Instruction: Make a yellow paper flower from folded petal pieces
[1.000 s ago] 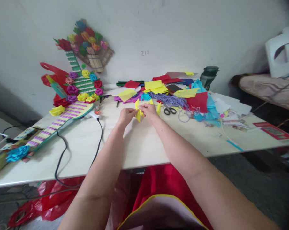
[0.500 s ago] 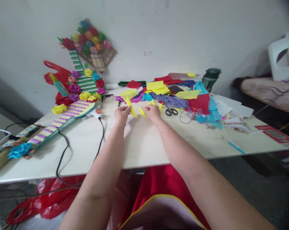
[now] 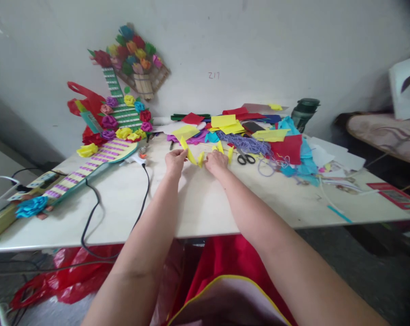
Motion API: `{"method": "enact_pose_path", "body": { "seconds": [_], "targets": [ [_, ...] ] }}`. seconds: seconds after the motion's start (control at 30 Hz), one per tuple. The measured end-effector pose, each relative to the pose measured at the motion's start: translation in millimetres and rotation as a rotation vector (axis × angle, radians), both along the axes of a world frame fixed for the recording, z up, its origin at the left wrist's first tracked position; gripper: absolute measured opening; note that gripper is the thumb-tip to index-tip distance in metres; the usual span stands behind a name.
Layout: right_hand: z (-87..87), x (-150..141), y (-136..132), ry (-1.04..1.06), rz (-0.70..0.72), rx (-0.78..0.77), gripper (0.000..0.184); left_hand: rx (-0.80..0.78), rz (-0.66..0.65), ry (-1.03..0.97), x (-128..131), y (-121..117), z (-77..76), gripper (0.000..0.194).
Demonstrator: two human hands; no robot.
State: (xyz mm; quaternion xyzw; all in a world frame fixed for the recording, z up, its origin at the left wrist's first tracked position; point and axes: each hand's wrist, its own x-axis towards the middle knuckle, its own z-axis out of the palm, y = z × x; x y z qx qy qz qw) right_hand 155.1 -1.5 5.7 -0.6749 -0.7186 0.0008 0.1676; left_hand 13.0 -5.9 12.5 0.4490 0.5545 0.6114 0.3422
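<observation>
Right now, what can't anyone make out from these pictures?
All in the head view:
Whether the right hand holds anything: its own back hides its fingertips.
Markings on the red card: too small and blurred.
The white panel's full shape: cut off by the right edge.

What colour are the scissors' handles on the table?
Black; the scissors' handles show best in the head view, right of the right hand.

Left hand (image 3: 176, 162) drawn apart, right hand (image 3: 216, 162) lowered
</observation>
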Motion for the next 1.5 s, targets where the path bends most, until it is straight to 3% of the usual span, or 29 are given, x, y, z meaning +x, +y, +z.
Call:
{"method": "enact_pose_path", "body": {
  "seconds": [0.2, 0.4, 0.57, 1.0, 1.27, 1.5],
  "targets": [
    [-4.9, 0.9, 2.3, 0.001, 0.049, 0.039, 0.031, -0.019, 0.024, -0.073, -4.8, 1.0, -1.2, 0.014],
    [-9.1, 0.2, 5.0, -0.074, 0.215, 0.042, 0.032, -0.109, -0.292, -0.429, -7.9, 4.4, -6.3, 0.01],
    [-9.6, -1.4, 4.6, -0.064, 0.221, 0.039, 0.032, -0.089, -0.417, -0.567, -8.6, 10.5, -12.2, 0.011],
    [-5.3, -1.6, 5.2, -0.041, 0.196, -0.006, 0.032, -0.197, -0.484, -0.569, -2.6, 5.4, -11.0, 0.006],
    [-0.6, -3.5, 2.5, 0.046, -0.02, -0.048, 0.036, -0.229, -0.458, -0.549, 0.1, 1.1, -7.8, 0.007],
    [-1.1, -5.3, 6.5, 0.125, -0.011, -0.149, 0.028, -0.182, -0.469, -0.489, -3.3, 5.3, -14.4, 0.006]
  ]
}}
